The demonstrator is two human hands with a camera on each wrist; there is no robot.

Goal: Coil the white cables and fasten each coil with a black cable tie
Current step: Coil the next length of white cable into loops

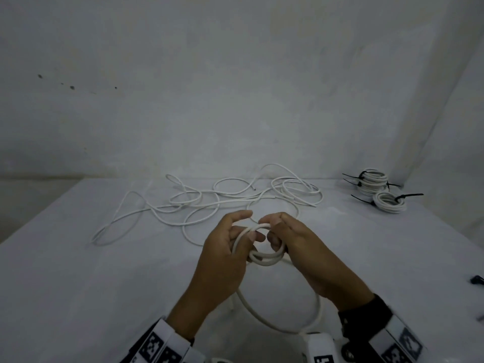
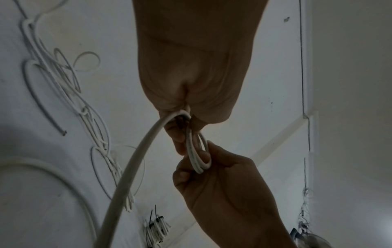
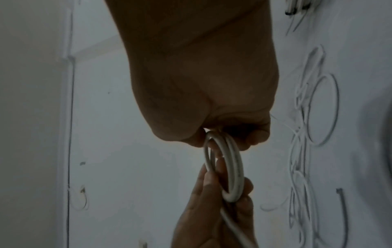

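Now both hands closed on one small white coil (image 1: 258, 247) above the table (image 1: 78, 271): left hand (image 1: 225, 250) gripping its left side, right hand (image 1: 301, 247) pinching its right. Loose cable (image 1: 209, 203) sprawled behind; tied coils (image 1: 377, 188) far right.

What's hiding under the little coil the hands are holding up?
Under the small coil, held by the left hand and right hand, the same cable's loose tail curves over the white table. The wrists cover where it ends.
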